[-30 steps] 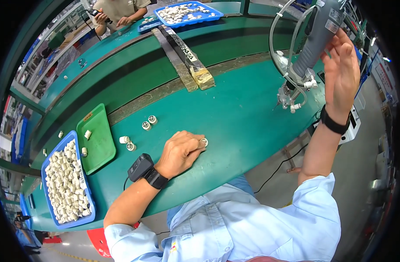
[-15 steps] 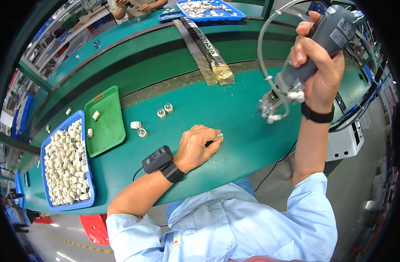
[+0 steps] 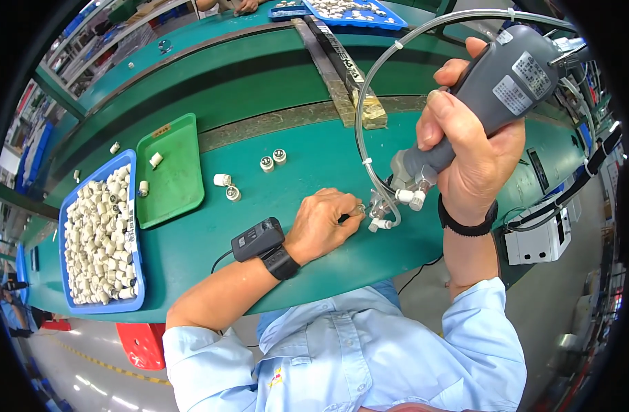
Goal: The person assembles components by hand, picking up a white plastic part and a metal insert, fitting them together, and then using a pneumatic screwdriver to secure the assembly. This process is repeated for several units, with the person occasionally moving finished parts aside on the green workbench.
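Note:
My right hand (image 3: 469, 141) is wrapped round a dark grey power screwdriver (image 3: 517, 75), which tilts down to the left. Its clear nose (image 3: 382, 211), with white fittings and a clear hose, is right beside a small white cylindrical part (image 3: 359, 209); whether they touch cannot be made out. My left hand (image 3: 321, 225) rests on the green bench and pinches that part between thumb and fingers, which partly hide it. Left of it stand two similar parts (image 3: 273, 159) with metal tops, and another pair (image 3: 228, 187) sits closer to the trays.
A blue tray (image 3: 141, 275) heaped with white parts lies at the left, next to a green tray (image 3: 180, 185) holding a few. Long bars (image 3: 342, 103) lie across the back ledge. Beyond are another blue tray (image 3: 397, 24) and a co-worker's hands (image 3: 245, 7). A white box (image 3: 537, 237) is at the right.
My right hand has brought the screwdriver down and left, so its nose is now at the part in my left hand. My left hand keeps its pinch. The view has shifted slightly.

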The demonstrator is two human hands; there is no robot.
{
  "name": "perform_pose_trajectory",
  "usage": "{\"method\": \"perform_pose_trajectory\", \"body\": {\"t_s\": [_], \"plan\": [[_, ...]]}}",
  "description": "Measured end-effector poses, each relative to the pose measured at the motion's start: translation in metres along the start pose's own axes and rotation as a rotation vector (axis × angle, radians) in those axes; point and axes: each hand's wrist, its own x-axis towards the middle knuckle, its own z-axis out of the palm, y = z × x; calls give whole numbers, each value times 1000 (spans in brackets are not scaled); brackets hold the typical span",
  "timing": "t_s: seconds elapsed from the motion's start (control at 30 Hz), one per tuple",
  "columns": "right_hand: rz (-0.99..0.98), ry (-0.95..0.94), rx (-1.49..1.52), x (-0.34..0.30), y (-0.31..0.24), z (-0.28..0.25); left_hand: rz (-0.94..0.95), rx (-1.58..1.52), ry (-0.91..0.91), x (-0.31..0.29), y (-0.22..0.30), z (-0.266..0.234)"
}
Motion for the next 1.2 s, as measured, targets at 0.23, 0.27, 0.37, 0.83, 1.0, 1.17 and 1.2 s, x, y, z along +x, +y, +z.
{"method": "perform_pose_trajectory", "body": {"t_s": [0.23, 0.27, 0.37, 0.83, 1.0, 1.17, 1.2], "plan": [[-8, -2, 8, 1, 8, -2, 18, -6, 1, 0, -3, -1], [-7, -4, 8, 1, 8, -2, 29, -11, 12, 0, -3, 0], [3, -5, 2, 0, 9, 1, 32, -15, 16, 0, -2, 0], [42, -145, 81, -5, 19, 4, 23, 5, 31, -1, -1, 0], [45, -90, -7, -3, 16, 5, 4, 32, 5, -2, 0, -3], [-73, 54, -5, 19, -11, -10, -25, 27, 39, -6, -3, 4], [-72, 53, -6, 19, -15, -9, -19, 22, 71, -6, -2, 5]]}}
